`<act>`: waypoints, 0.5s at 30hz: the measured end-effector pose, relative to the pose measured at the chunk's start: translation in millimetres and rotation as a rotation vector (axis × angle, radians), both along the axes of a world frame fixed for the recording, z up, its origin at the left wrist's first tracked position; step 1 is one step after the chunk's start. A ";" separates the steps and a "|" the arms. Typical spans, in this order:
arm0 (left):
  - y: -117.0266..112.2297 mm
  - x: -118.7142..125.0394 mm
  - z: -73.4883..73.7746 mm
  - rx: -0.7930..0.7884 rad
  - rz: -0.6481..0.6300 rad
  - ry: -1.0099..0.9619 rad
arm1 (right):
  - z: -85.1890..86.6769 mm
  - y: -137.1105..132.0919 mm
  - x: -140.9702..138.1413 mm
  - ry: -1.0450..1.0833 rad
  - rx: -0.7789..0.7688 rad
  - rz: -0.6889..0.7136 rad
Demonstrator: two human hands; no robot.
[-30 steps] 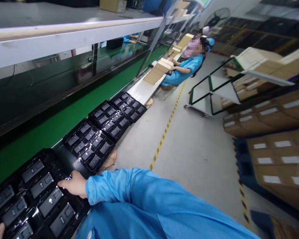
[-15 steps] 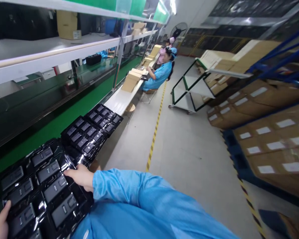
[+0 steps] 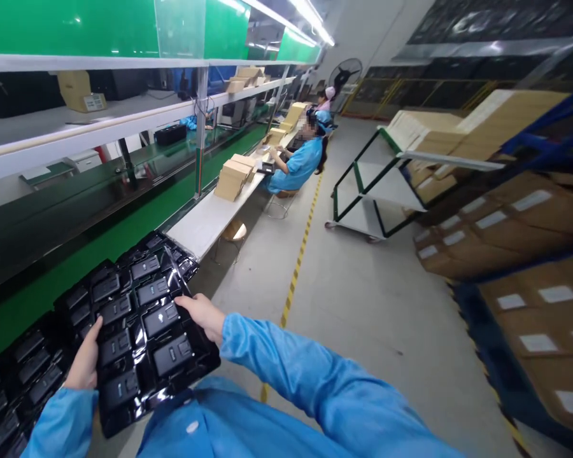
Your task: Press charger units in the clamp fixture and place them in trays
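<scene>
A black plastic tray (image 3: 139, 346) with several dark rectangular devices (image 3: 161, 319) in its pockets is held in front of my body, tilted. My left hand (image 3: 84, 357) grips its left edge, thumb on top. My right hand (image 3: 204, 317) grips the right edge, also with the thumb on top; the fingers under the tray are hidden on both sides. Another filled black tray (image 3: 19, 381) lies to the left of my left hand. More filled trays (image 3: 74, 305) sit behind the held one, partly covered by it.
A white bench top (image 3: 191, 222) runs ahead, with cardboard boxes (image 3: 233, 178) on it. Beside it, a stool (image 3: 233, 230) and a seated co-worker in blue (image 3: 302, 162). To the right stand a cart (image 3: 391, 184) with boxes and stacked cartons (image 3: 516, 216). A shelf (image 3: 138, 105) overhangs the bench.
The held tray has shifted right in view, and more of my left hand and sleeve shows. Other filled trays have come into view at the left. The camera view has turned somewhat.
</scene>
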State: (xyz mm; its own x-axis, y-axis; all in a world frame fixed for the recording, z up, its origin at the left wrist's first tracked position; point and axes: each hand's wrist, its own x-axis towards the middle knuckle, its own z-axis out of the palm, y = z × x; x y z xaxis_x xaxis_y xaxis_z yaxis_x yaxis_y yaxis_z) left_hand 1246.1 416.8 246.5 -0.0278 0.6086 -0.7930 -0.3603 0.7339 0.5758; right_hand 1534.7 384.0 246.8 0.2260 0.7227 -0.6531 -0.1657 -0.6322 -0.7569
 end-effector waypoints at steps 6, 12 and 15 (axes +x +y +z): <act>87.2 96.8 -5.1 0.082 -0.102 -0.073 | -8.1 62.4 98.9 0.114 0.061 -0.053; 197.6 183.6 -26.0 0.137 -0.135 -0.181 | -18.4 142.1 182.5 0.173 0.084 -0.089; 242.3 229.2 -36.8 0.190 -0.161 -0.194 | -21.5 176.7 226.2 0.172 0.071 -0.103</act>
